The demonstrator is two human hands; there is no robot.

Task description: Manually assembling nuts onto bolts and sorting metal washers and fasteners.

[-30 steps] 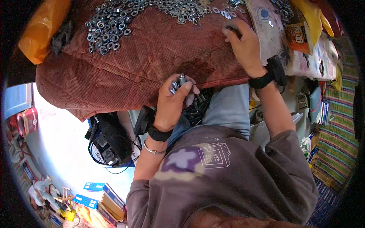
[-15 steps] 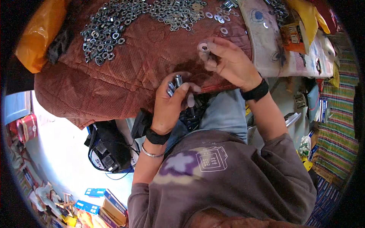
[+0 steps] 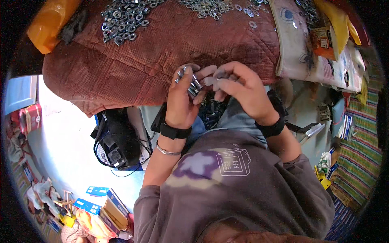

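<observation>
My left hand is closed around several shiny metal bolts, held upright and slanting between thumb and fingers over the table's near edge. Close beside its fingertips is my right hand, its thumb and fingers pinched on a small metal piece that is mostly hidden and blurred. Below both hands, a heap of dark metal bolts lies at my lap. Farther off on the red quilted cloth are a pile of hex nuts and a pile of washers.
Loose washers lie right of the piles. At the right sit a pale patterned cloth, an orange box and a yellow bag. An orange plastic sheet hangs far left. A black bag stands below the table's left side.
My right hand has come down and left from above the cloth to beside my left hand. The left hand keeps its bolts. The whole view has shifted, and the piles sit higher in it.
</observation>
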